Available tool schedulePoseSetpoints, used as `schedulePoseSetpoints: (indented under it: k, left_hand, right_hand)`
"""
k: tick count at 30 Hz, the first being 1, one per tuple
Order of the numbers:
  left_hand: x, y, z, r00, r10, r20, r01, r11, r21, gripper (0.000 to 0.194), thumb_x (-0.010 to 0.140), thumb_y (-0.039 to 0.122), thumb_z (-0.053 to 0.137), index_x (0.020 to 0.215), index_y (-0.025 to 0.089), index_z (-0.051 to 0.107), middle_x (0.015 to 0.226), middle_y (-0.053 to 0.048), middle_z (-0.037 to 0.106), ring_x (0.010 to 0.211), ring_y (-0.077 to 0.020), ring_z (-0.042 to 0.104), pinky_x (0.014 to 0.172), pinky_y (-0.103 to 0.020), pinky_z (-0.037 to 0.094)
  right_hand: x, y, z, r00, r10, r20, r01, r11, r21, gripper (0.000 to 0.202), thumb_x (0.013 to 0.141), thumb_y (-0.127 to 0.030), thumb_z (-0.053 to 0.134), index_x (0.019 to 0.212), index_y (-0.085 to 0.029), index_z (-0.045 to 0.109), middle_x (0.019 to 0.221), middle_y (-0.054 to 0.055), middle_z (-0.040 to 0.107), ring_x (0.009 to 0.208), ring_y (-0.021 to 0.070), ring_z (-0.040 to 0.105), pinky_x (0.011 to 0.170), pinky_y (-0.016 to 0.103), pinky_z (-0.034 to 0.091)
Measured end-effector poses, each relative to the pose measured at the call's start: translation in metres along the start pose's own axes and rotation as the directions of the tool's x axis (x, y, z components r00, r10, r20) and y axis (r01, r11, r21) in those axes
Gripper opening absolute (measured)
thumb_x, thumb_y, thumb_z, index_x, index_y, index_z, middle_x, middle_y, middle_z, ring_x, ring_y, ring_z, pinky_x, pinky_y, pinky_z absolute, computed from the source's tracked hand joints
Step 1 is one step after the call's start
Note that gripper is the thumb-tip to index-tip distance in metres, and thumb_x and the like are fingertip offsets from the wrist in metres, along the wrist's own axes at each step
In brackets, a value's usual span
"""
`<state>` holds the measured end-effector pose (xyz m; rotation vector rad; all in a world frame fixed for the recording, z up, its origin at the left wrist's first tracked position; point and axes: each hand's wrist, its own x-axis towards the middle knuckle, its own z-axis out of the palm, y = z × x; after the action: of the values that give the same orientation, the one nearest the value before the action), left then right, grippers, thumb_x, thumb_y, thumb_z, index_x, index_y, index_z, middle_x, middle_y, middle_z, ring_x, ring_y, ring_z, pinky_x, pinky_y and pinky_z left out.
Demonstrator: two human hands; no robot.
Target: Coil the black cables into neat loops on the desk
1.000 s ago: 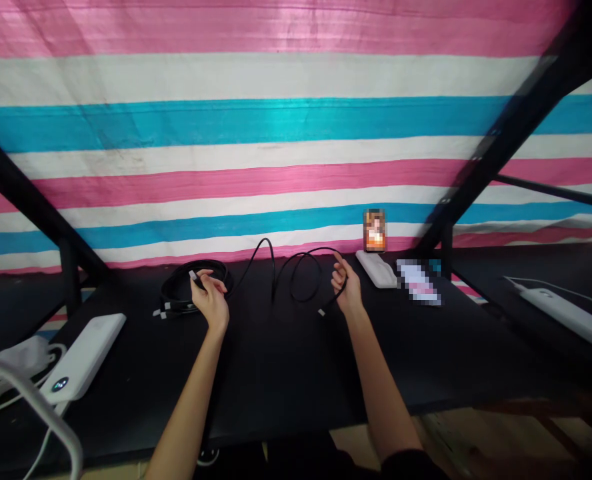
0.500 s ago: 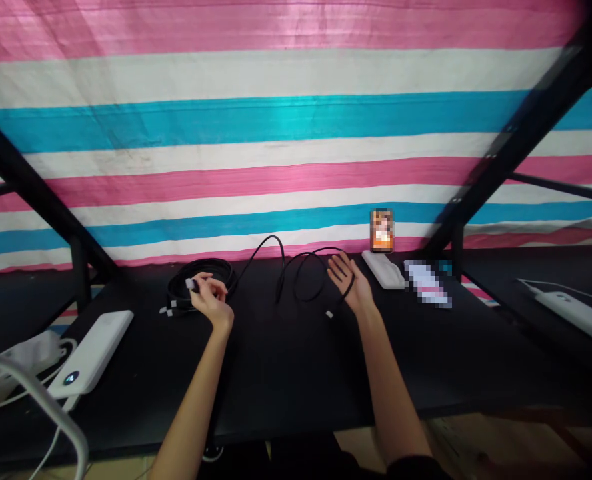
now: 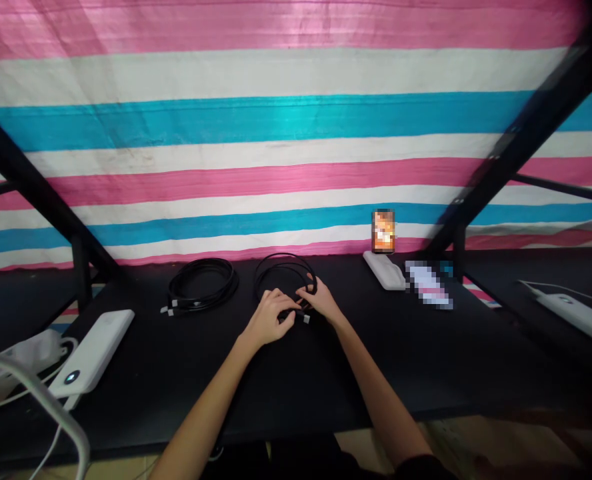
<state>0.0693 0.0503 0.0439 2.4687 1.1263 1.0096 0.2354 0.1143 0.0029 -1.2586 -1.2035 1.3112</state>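
A thin black cable (image 3: 282, 256) lies in loose loops at the middle of the black table, with a pale plug (image 3: 307, 319) at its near side. My left hand (image 3: 272, 316) is closed on the near left part of the loops, its fingertips partly hidden. My right hand (image 3: 321, 298) has its fingers closed round the right side of the same cable, close to my left hand. To the left, a thicker coil of black cable (image 3: 203, 285) rests on the table, its pale plugs at the lower left.
A white power bank (image 3: 96, 353) and a white power strip (image 3: 31, 357) are on the left. Toward the back right stand a white stand (image 3: 385, 271) and a blurred flat packet (image 3: 429, 285). Another white device (image 3: 581, 317) is at far right. A striped sheet (image 3: 286, 120) hangs behind.
My left hand has moved right, away from the thick coil, and my right hand has moved left. The stretched black cable is now gathered into loops between them.
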Motion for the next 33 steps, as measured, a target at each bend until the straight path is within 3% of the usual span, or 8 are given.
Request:
schedulePoseSetpoints:
  k: [3, 7, 10, 16, 20, 24, 28, 33]
  left_hand:
    - [0.002, -0.011, 0.002, 0.961, -0.157, -0.226, 0.174, 0.983, 0.054, 0.027, 0.08, 0.02, 0.047, 0.102, 0.024, 0.062, 0.101, -0.006, 0.064, 0.096, -0.0215, 0.053, 0.084, -0.039, 0.036]
    - [0.0, -0.036, 0.002, 0.732, -0.397, -0.554, 0.491, 0.871, 0.024, 0.045, 0.077, 0.03, 0.055, 0.121, 0.022, 0.05, 0.12, -0.012, 0.054, 0.11, -0.029, 0.046, 0.089, -0.046, 0.034]
    - [-0.001, -0.048, 0.001, 0.597, -0.536, -0.597, 0.563, 0.81, -0.164, 0.058, 0.071, 0.041, 0.062, 0.122, 0.018, 0.047, 0.117, -0.015, 0.054, 0.109, -0.0314, 0.048, 0.088, -0.048, 0.036]
    - [0.005, -0.04, 0.006, 0.673, -0.736, -0.074, 0.471, 0.504, -0.724, 0.045, 0.077, 0.054, 0.05, 0.098, 0.014, 0.054, 0.065, -0.002, 0.061, 0.048, -0.0137, 0.056, 0.047, -0.025, 0.041]
    - [0.009, -0.024, 0.015, 0.687, -0.717, -0.119, 0.325, 0.449, -0.832, 0.038, 0.08, 0.052, 0.049, 0.084, 0.014, 0.054, 0.055, 0.001, 0.057, 0.054, -0.0115, 0.058, 0.054, -0.021, 0.043]
    - [0.009, -0.016, 0.018, 0.695, -0.706, -0.138, 0.194, 0.369, -0.909, 0.037, 0.085, 0.053, 0.04, 0.082, 0.017, 0.048, 0.04, 0.009, 0.04, 0.047, -0.0113, 0.057, 0.052, -0.02, 0.043]
    - [0.007, -0.02, 0.009, 0.701, -0.705, -0.109, 0.216, 0.355, -0.91, 0.037, 0.082, 0.055, 0.044, 0.076, 0.018, 0.045, 0.037, 0.012, 0.028, 0.025, -0.0052, 0.031, 0.029, -0.016, 0.022]
    - [0.006, -0.025, -0.004, 0.736, -0.677, 0.02, 0.309, 0.31, -0.899, 0.044, 0.08, 0.061, 0.04, 0.075, 0.018, 0.048, 0.036, 0.012, 0.024, 0.023, -0.0032, 0.02, 0.026, -0.015, 0.012]
  right_hand:
    - [0.006, 0.009, -0.003, 0.996, -0.088, -0.03, 0.085, 0.993, -0.076, 0.046, 0.072, -0.026, 0.063, 0.115, -0.018, 0.047, 0.074, 0.001, 0.064, 0.051, 0.0144, 0.063, 0.041, 0.022, 0.047]
    - [0.006, 0.001, -0.004, 0.987, -0.151, 0.045, 0.147, 0.986, 0.083, 0.043, 0.075, -0.036, 0.057, 0.113, -0.02, 0.048, 0.079, 0.0, 0.061, 0.058, 0.0135, 0.065, 0.049, 0.024, 0.051]
    - [0.001, -0.011, -0.001, 0.97, -0.222, 0.1, 0.202, 0.964, 0.174, 0.043, 0.075, -0.041, 0.059, 0.112, -0.021, 0.051, 0.076, -0.001, 0.058, 0.053, 0.0102, 0.06, 0.051, 0.025, 0.05]
    - [-0.003, -0.023, 0.0, 0.96, -0.275, -0.049, 0.273, 0.886, 0.375, 0.022, 0.072, -0.039, 0.064, 0.081, -0.02, 0.056, 0.067, -0.004, 0.047, 0.045, 0.0048, 0.04, 0.039, 0.018, 0.034]
    - [-0.001, -0.026, -0.003, 0.963, -0.228, -0.143, 0.269, 0.809, 0.522, 0.022, 0.07, -0.037, 0.067, 0.082, -0.021, 0.058, 0.069, -0.005, 0.045, 0.044, 0.0034, 0.034, 0.036, 0.016, 0.029]
    - [-0.004, -0.026, -0.002, 0.983, -0.182, -0.009, 0.164, 0.859, 0.486, 0.037, 0.07, -0.039, 0.067, 0.103, -0.022, 0.06, 0.06, -0.007, 0.043, 0.043, 0.0047, 0.038, 0.038, 0.017, 0.034]
    - [-0.006, -0.025, -0.004, 0.988, -0.153, 0.007, 0.142, 0.929, 0.342, 0.046, 0.067, -0.039, 0.069, 0.108, -0.019, 0.059, 0.059, -0.006, 0.05, 0.043, 0.0053, 0.043, 0.039, 0.018, 0.039]
    - [-0.006, -0.028, -0.011, 0.996, -0.086, 0.008, 0.081, 0.963, 0.258, 0.053, 0.069, -0.046, 0.065, 0.115, -0.021, 0.055, 0.069, -0.003, 0.057, 0.043, 0.0069, 0.05, 0.034, 0.018, 0.042]
